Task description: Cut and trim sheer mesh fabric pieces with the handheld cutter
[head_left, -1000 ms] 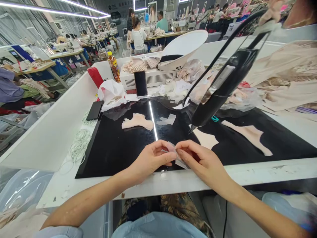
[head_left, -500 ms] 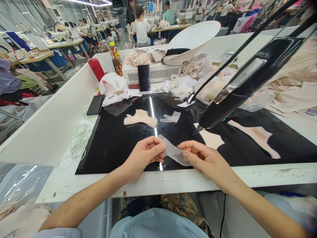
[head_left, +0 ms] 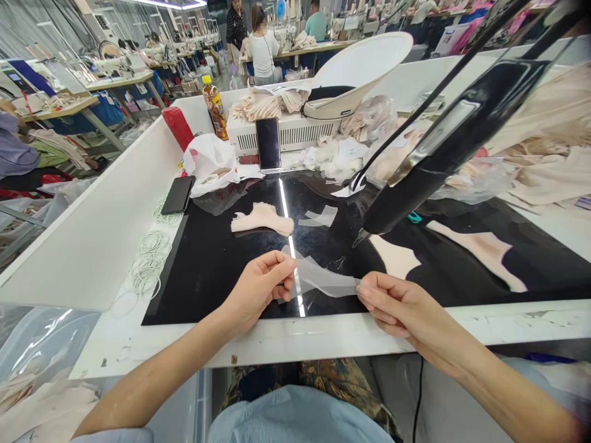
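A thin translucent strip of sheer fabric [head_left: 330,282] is stretched between my two hands, just over the black work surface [head_left: 203,277]. My left hand [head_left: 265,286] pinches its left end between thumb and fingers. At the other end, my right hand [head_left: 388,301] grips the strip's tip with a closed pinch. Beyond them lie more sheer pieces [head_left: 321,216] and a stack of beige fabric pieces [head_left: 262,219]. To the right, one beige cut piece [head_left: 396,255] lies partly behind the black lamp arm, and a longer beige piece [head_left: 480,249] lies farther right.
A black lamp arm [head_left: 415,172] slants down over the right side. Along the back stand a phone [head_left: 268,143], a white plastic bag [head_left: 210,161] and a drink bottle [head_left: 215,107]. Pale green elastic loops [head_left: 146,274] and another phone [head_left: 178,195] lie at left.
My right hand has moved right and my left hand slightly left, so the sheer strip is now pulled out longer between them. The view has shifted a little.
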Motion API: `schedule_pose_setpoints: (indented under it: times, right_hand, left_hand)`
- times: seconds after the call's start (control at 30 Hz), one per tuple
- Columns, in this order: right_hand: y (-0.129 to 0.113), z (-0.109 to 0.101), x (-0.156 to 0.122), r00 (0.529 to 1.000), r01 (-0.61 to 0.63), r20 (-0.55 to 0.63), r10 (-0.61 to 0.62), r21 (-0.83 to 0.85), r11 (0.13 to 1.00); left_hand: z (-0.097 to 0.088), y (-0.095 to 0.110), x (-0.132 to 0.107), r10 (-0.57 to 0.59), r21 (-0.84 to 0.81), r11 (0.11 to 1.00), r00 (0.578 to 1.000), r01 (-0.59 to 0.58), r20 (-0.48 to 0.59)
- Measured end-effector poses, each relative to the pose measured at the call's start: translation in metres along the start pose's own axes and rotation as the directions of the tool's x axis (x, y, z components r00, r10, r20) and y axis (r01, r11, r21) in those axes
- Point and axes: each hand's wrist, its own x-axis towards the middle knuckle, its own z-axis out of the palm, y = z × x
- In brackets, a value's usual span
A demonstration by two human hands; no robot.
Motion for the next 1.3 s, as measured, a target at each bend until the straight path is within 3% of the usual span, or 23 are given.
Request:
schedule_pose_setpoints:
  times: [0.17,0.37,0.53,0.67,0.77,0.9,0.97,1.07,1.17,1.23,1.3]
  right_hand:
    - [0.005,-0.002,-0.001,0.996,-0.075,0.064,0.067,0.13,0.989]
    - [0.009,0.003,-0.006,0.988,-0.088,0.135,0.075,0.095,0.992]
    - [0.009,0.011,-0.013,0.996,0.033,0.091,-0.017,-0.174,0.984]
    - [0.009,0.008,-0.017,0.97,0.181,0.22,-0.101,-0.385,0.905]
    - [0.006,-0.001,-0.018,0.946,0.273,0.278,-0.168,-0.401,0.874]
    - [0.004,-0.012,-0.014,0.962,0.271,0.076,-0.262,-0.348,0.897]
    - [0.005,-0.012,-0.011,0.965,0.251,0.009,-0.26,-0.302,0.92]
    - [0.006,-0.003,-0.009,0.981,0.193,0.036,-0.19,-0.245,0.95]
    - [0.009,0.012,-0.007,0.981,0.133,0.157,-0.113,-0.122,0.984]
    - [0.011,0.02,-0.005,0.97,0.11,0.218,-0.104,-0.018,0.994]
    - [0.012,0.027,-0.003,0.973,0.115,0.197,-0.124,0.054,0.992]
  left_hand:
    - [0.0,0.0,0.0,-0.029,-0.057,0.998,0.999,0.028,-0.024]
    - [0.0,0.001,0.0,-0.027,-0.103,0.994,0.999,0.023,-0.042]
    - [0.001,0.001,-0.002,0.028,0.028,0.999,1.0,-0.028,-0.004]
    - [0.0,-0.001,-0.003,0.147,0.079,0.985,0.983,-0.156,0.108]
    - [-0.002,-0.003,-0.003,0.318,0.066,0.935,0.907,-0.348,0.275]
    - [-0.003,-0.005,-0.003,0.496,-0.019,0.834,0.733,-0.552,0.466]
    - [-0.003,-0.006,-0.003,0.529,-0.037,0.803,0.683,-0.595,0.504]
    - [-0.001,-0.007,-0.003,0.554,-0.029,0.765,0.635,-0.643,0.538]
    - [0.002,-0.006,-0.003,0.56,0.01,0.725,0.597,-0.689,0.575]
    - [0.002,-0.006,-0.003,0.554,0.056,0.694,0.582,-0.718,0.596]
    - [0.0,-0.006,-0.004,0.536,0.114,0.672,0.587,-0.732,0.606]
